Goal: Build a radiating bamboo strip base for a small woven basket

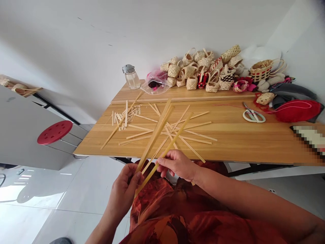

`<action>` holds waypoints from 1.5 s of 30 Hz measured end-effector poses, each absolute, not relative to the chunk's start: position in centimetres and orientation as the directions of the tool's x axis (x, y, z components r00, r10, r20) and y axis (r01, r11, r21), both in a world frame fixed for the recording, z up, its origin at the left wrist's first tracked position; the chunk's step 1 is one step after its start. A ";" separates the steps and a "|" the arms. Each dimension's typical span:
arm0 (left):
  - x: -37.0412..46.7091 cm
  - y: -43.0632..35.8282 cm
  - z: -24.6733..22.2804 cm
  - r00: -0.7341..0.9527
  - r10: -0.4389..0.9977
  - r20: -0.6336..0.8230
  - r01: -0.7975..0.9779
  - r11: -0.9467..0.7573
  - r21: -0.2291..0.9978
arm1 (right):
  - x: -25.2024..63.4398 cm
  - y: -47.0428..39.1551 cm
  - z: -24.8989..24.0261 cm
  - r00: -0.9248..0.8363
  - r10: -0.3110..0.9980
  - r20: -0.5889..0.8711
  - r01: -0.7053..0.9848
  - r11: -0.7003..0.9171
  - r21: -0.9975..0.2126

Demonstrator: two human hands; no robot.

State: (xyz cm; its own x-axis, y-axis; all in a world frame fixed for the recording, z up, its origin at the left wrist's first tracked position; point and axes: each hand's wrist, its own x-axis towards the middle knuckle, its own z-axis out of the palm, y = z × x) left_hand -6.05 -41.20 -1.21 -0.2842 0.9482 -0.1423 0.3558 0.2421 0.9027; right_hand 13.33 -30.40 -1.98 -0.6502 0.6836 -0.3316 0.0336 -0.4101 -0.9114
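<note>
My left hand [128, 183] is closed around a small bundle of flat bamboo-like strips [155, 135] that slant up and away over the table's front edge. Between the thumb and fingers of my right hand [175, 163] is a single yellowish strip [177, 134], its lower end reaching down beside my left hand. Beyond both hands, several thin strips lie crossed in a star shape [195, 137] on the wooden table. Part of this star is hidden behind the held strips.
Short offcuts [127, 117] lie at the table's left. Along the back are a bottle [132, 77], a plastic bag [156, 83] and many small woven baskets [192, 82]. White-handled scissors [254, 115] and red cloth [299, 110] lie right. A red stool [55, 132] stands left.
</note>
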 end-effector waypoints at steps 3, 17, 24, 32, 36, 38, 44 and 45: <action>-7.1 -41.8 -1.2 -0.319 0.941 -0.115 0.465 0.261 0.846 | 13.3 -30.1 -2.5 -0.646 0.685 -0.336 0.047 -0.405 -0.913; -7.6 -43.4 -0.8 -0.163 0.874 -0.458 0.211 0.484 0.849 | 12.3 -29.5 -2.3 -0.682 0.673 -0.287 0.008 -0.386 -0.923; -8.4 -43.4 -1.4 -0.110 0.873 -0.475 0.257 0.487 0.835 | 12.6 -29.4 -2.5 -0.721 0.621 -0.307 0.037 -0.408 -0.912; -8.4 -43.7 -0.9 -0.235 0.882 -0.409 0.249 0.462 0.851 | 15.8 -27.3 -1.5 -0.630 0.741 -0.231 0.100 -0.218 -0.971; -8.2 -43.8 -0.5 -0.256 0.880 -0.400 0.268 0.462 0.845 | 17.6 -25.4 -1.5 -0.521 0.839 -0.158 0.137 -0.101 -0.985; -8.4 -43.9 -0.5 -0.254 0.881 -0.398 0.288 0.462 0.839 | 18.3 -24.8 -1.9 -0.481 0.872 -0.091 0.173 -0.008 -0.985; -9.1 -44.6 -0.4 -0.268 0.866 -0.423 0.317 0.494 0.810 | 19.4 -24.3 -2.8 -0.419 0.887 0.193 0.426 0.380 -0.821; -9.1 -44.7 -0.4 -0.271 0.863 -0.427 0.320 0.499 0.805 | 19.4 -24.4 -2.9 -0.432 0.875 0.219 0.454 0.421 -0.786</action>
